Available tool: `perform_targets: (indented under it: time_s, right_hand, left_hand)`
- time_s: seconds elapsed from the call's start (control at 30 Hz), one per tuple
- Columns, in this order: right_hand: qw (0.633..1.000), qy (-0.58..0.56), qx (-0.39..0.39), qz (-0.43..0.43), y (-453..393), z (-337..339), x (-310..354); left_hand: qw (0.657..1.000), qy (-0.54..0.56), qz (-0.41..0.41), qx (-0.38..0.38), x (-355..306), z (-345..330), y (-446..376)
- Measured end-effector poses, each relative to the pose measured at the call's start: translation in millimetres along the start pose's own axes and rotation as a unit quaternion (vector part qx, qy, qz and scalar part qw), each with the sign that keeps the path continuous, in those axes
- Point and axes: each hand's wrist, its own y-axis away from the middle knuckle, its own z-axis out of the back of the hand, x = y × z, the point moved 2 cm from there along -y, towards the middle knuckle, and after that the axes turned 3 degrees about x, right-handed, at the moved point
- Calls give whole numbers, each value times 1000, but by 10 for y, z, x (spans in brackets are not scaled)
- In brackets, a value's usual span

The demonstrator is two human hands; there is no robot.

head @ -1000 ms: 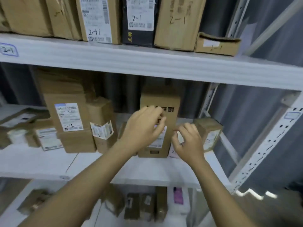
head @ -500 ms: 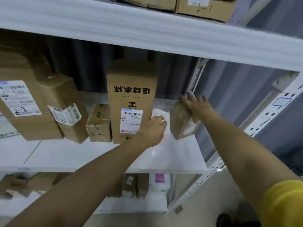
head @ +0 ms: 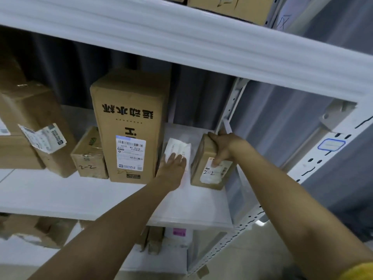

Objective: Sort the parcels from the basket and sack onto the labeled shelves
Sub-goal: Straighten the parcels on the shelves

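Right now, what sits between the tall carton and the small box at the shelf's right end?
In the head view, a flat white parcel, with the left hand resting on it.

The small brown cardboard box (head: 210,168) gripped by the right hand (head: 224,147) carries a handwritten "2-2". Left of the left hand (head: 174,168), the tall brown cardboard carton (head: 129,122) shows upside-down "运动水杯", and "2-2" under its white label. The small square cardboard box (head: 88,156) further left reads "2-2".

body: two bare forearms, both uncovered from wrist to past the elbow | left hand (head: 173,170): no glove, ring or watch visible | right hand (head: 223,147): likewise unadorned | clothing: yellow sleeve (head: 358,271) edge on right upper arm, bottom right corner
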Motion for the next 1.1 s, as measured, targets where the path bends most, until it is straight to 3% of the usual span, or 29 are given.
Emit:
perform_targets:
  time_s: [0.2,0.6,0.7,0.8,0.9,1.0,1.1]
  right_hand:
    - [1000,-12,3,12,-1,-31,-21]
    - [999,-28,12,-28,8,-46,-73]
    - [998,-50,-17,-33,103,-57,17]
    - [985,-133,-105,17,286,-29,210]
    - [931,-307,-169,101,384,-16,558]
    - [862,-454,-180,135,337,-41,990]
    - [809,-530,-197,160,295,3,1364]
  left_hand:
    - [999,22,7,-37,-190,45,-139]
    - [999,25,-5,-27,-318,98,-294]
    - [990,56,-49,-119,-277,270,-60]
    - [925,128,-92,-345,-76,413,334]
    - [854,200,11,-481,331,393,703]
    - [780,296,177,-523,808,343,981]
    - [733,446,237,-456,1214,372,1121]
